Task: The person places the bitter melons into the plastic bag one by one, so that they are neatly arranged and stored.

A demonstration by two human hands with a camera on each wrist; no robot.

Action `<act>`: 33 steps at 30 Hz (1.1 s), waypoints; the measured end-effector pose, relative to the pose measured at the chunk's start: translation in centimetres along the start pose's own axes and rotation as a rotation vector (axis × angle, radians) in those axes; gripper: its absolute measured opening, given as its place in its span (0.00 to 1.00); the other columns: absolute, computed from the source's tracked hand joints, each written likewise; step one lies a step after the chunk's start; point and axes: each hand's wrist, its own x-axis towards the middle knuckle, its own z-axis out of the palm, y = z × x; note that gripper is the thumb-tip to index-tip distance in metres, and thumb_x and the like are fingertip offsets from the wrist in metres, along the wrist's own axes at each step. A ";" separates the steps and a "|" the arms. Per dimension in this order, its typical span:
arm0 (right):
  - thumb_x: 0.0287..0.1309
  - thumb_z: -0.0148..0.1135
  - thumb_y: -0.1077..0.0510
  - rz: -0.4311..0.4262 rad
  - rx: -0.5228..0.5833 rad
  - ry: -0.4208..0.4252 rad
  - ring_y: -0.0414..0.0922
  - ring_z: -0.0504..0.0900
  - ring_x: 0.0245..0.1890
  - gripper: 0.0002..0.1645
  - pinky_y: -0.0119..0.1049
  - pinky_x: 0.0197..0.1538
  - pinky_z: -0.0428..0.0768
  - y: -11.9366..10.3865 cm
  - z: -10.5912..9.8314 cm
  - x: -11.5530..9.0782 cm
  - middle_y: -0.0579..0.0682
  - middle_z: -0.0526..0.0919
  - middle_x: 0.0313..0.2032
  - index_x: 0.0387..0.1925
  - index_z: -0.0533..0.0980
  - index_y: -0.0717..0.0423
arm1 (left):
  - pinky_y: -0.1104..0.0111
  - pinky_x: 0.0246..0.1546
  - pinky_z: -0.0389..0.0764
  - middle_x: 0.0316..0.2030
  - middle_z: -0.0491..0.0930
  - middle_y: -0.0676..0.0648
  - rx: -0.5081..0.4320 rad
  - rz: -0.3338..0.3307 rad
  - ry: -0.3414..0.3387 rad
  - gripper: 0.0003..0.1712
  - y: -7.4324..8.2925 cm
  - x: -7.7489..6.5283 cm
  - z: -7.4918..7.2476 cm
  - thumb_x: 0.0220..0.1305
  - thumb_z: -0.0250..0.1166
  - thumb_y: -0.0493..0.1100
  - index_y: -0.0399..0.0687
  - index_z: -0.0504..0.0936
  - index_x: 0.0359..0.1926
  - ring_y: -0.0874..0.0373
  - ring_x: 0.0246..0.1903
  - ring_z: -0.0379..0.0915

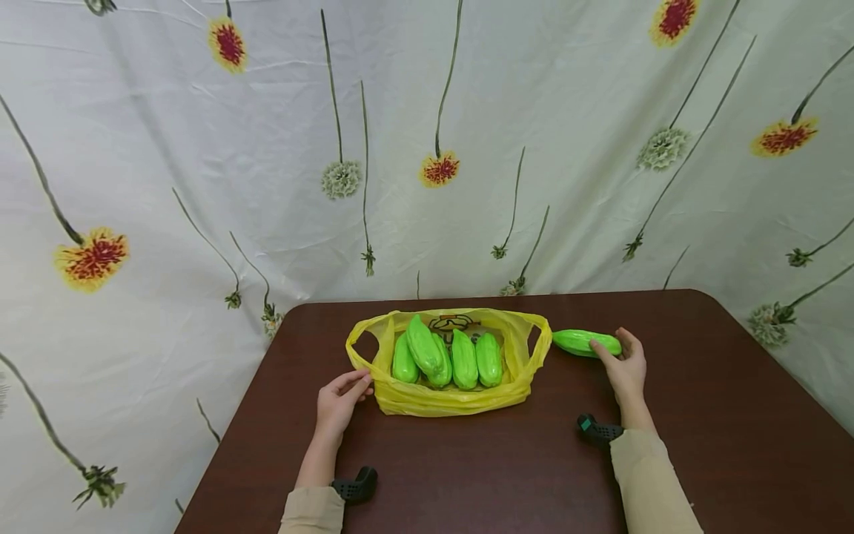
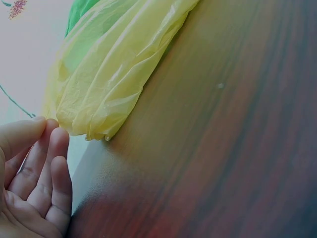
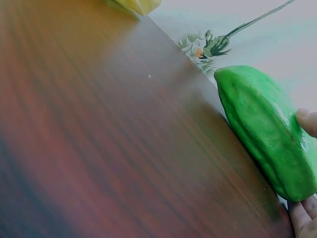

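Observation:
A yellow plastic bag lies with its mouth spread wide on the table, its two handle loops at the left and right. Inside it are several bright green, ridged gourds; one lies across others. My left hand pinches the bag's left edge between thumb and index finger, and the left wrist view shows the other fingers loosely bent beside the yellow film. To the right of the bag, my right hand grips another green gourd by its blunt end, its pointed tip toward the bag. The right wrist view shows this gourd close up, with the thumb on its side.
The dark brown wooden table has rounded far corners. Behind it hangs a pale cloth printed with flowers. A black band is on the left wrist, and another black band is on the right.

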 end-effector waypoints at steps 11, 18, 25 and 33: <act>0.57 0.65 0.53 0.012 -0.034 0.003 0.54 0.56 0.67 0.45 0.47 0.66 0.57 -0.1 -0.1 -0.3 0.60 0.59 0.66 0.69 0.54 0.62 | 0.73 0.33 0.78 0.39 0.83 0.40 0.000 0.007 0.004 0.18 0.0 0.0 0.0 0.59 0.67 0.42 0.34 0.82 0.46 0.61 0.29 0.80; 0.55 0.66 0.51 0.036 -0.092 0.014 0.54 0.59 0.66 0.46 0.48 0.64 0.61 -0.2 -0.2 -0.8 0.60 0.62 0.65 0.68 0.55 0.62 | 0.73 0.33 0.79 0.39 0.82 0.39 -0.004 0.007 0.004 0.17 -0.1 0.0 0.0 0.59 0.67 0.41 0.34 0.82 0.46 0.60 0.29 0.80; 0.57 0.64 0.50 0.049 -0.162 0.003 0.58 0.62 0.63 0.44 0.50 0.60 0.64 -0.4 -0.4 -1.7 0.63 0.61 0.65 0.68 0.56 0.62 | 0.73 0.33 0.79 0.38 0.83 0.41 0.007 -0.002 0.003 0.17 0.0 0.1 0.0 0.59 0.66 0.41 0.34 0.82 0.46 0.61 0.29 0.80; 0.57 0.64 0.52 0.079 -0.169 0.055 0.56 0.66 0.57 0.40 0.44 0.53 0.68 -0.7 -0.4 -2.4 0.64 0.65 0.61 0.66 0.60 0.64 | 0.73 0.34 0.79 0.37 0.83 0.42 0.005 -0.007 0.004 0.17 0.0 0.1 0.0 0.60 0.66 0.40 0.33 0.82 0.46 0.61 0.29 0.80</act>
